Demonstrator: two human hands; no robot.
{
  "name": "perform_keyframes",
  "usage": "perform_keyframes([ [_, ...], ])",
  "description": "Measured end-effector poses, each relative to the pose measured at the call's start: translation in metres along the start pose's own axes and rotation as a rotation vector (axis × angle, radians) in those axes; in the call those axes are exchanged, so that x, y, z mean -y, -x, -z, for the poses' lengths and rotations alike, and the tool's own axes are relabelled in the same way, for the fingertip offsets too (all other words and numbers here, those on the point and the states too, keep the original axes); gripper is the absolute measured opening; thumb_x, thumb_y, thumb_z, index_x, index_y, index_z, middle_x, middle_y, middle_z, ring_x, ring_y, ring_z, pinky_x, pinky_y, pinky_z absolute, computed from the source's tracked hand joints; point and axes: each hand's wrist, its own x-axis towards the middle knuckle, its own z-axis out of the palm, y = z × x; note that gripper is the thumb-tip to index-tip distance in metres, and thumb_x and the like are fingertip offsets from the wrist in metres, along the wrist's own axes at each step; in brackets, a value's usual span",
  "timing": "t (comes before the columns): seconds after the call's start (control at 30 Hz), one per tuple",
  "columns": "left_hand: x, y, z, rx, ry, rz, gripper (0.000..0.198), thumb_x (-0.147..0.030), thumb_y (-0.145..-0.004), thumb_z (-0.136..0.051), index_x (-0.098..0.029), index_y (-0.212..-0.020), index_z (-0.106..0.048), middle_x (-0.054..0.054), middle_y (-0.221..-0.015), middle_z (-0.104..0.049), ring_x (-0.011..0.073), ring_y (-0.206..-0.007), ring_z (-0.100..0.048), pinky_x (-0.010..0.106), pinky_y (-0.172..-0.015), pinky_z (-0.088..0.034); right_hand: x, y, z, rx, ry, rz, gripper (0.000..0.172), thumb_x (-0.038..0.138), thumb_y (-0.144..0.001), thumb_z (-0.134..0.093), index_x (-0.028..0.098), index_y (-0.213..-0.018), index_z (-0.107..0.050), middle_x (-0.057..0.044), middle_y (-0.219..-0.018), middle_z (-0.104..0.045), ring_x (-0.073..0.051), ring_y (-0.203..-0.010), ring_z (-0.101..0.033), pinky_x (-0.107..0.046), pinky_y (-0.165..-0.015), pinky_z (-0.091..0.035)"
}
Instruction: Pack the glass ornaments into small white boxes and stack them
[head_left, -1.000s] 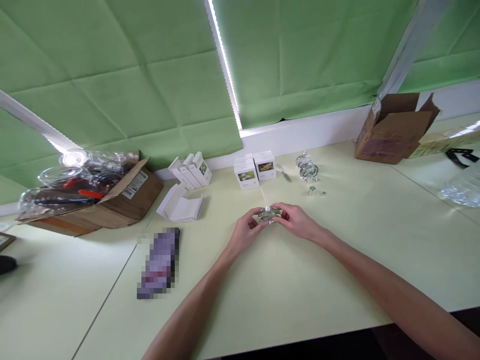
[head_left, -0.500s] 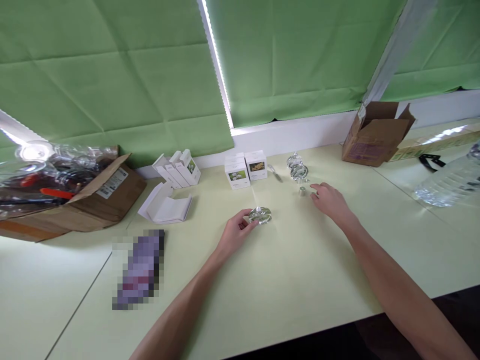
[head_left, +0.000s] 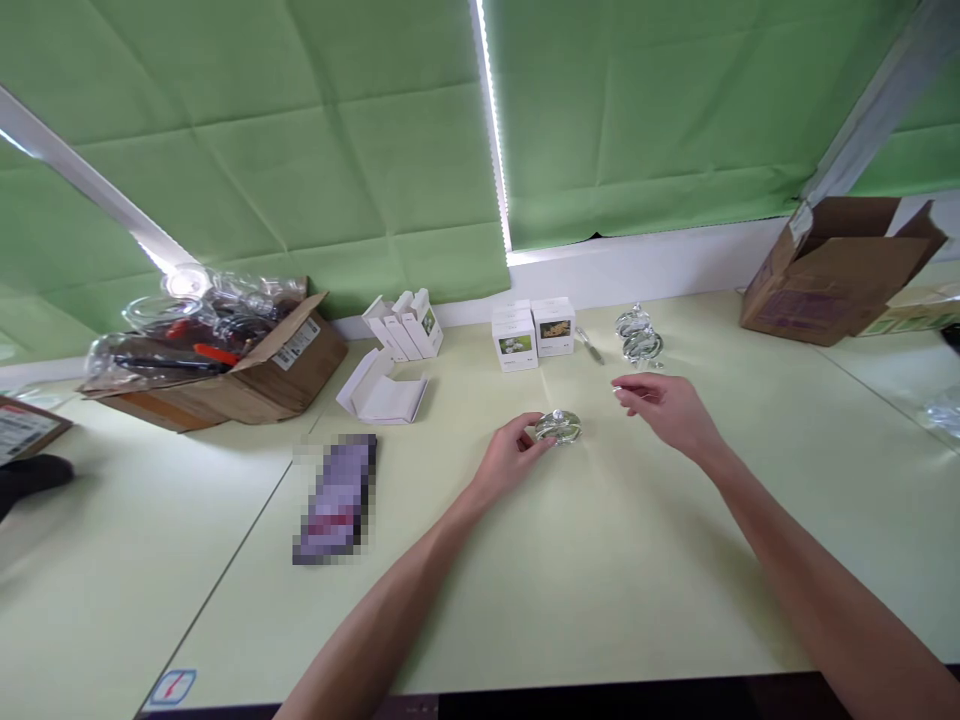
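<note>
My left hand (head_left: 510, 462) rests on the pale table (head_left: 600, 560), its fingers closed on a small round glass bottle (head_left: 559, 427) with a shiny top. My right hand (head_left: 667, 408) hovers just right of the bottle, a little apart from it. Its thumb and fingers pinch a tiny silver piece (head_left: 616, 388) at the fingertips. Behind that hand stand two more clear glass bottles (head_left: 637, 340) and a thin metal tool (head_left: 590, 346).
Two small white printed boxes (head_left: 532, 338) stand behind the bottle, a row of white boxes (head_left: 405, 325) and an open white box (head_left: 381, 398) to the left. A cardboard box with plastic wrap (head_left: 232, 365) sits far left, another carton (head_left: 840, 270) far right. A blurred dark item (head_left: 335, 498) lies at front left.
A second ago both hands held the glass bottle. My right hand let go, reached back to the small silver pieces near the bottles, and has come partway back pinching one.
</note>
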Motion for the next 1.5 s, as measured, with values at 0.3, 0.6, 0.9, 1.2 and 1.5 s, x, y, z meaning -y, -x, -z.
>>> perform_keyframes([
  [0.3,-0.001,0.000,0.000,0.004,-0.013,0.000,0.042,-0.046,-0.085,-0.062,-0.019,-0.117,-0.066,-0.004,-0.066,-0.056,0.0116,-0.057,-0.048,0.023,-0.056,-0.039,0.059,0.007,-0.043,0.236,0.262,0.371,0.025,0.017,-0.096,-0.051,0.018,-0.098,-0.075,-0.007,-0.098,-0.071,-0.015,-0.075,-0.063,-0.029,-0.068,-0.047],
  [0.6,-0.001,0.000,0.000,0.009,-0.006,-0.022,0.039,-0.043,-0.086,-0.062,-0.019,-0.117,-0.066,-0.004,-0.065,-0.055,0.0118,-0.059,-0.049,0.023,-0.055,-0.038,0.073,0.006,-0.039,0.370,0.628,0.425,0.031,0.013,-0.099,-0.043,0.016,-0.089,-0.072,-0.007,-0.091,-0.064,-0.016,-0.077,-0.056,-0.027,-0.062,-0.035],
  [0.9,-0.001,0.001,0.001,0.011,-0.009,-0.017,0.043,-0.049,-0.086,-0.062,-0.020,-0.117,-0.067,-0.005,-0.062,-0.051,0.0120,-0.057,-0.047,0.024,-0.055,-0.037,0.088,0.001,-0.036,0.471,0.695,0.361,0.033,0.010,-0.096,-0.043,0.016,-0.067,-0.058,-0.003,-0.079,-0.056,-0.011,-0.061,-0.045,-0.027,-0.056,-0.027],
  [1.2,0.001,0.000,0.000,0.012,0.001,-0.019,0.041,-0.047,-0.086,-0.062,-0.020,-0.117,-0.066,-0.005,-0.063,-0.050,0.0115,-0.058,-0.045,0.024,-0.056,-0.036,0.093,-0.001,-0.041,0.495,0.806,0.331,0.029,0.010,-0.095,-0.046,0.016,-0.070,-0.058,-0.007,-0.079,-0.059,-0.013,-0.060,-0.045,-0.029,-0.056,-0.027],
  [1.5,0.000,0.002,0.001,0.017,-0.007,-0.012,0.043,-0.047,-0.086,-0.062,-0.020,-0.120,-0.066,-0.005,-0.063,-0.052,0.0125,-0.059,-0.048,0.024,-0.057,-0.039,0.091,-0.001,-0.038,0.457,0.669,0.279,0.033,0.013,-0.094,-0.051,0.020,-0.062,-0.047,-0.003,-0.069,-0.055,-0.013,-0.058,-0.049,-0.029,-0.052,-0.025],
])
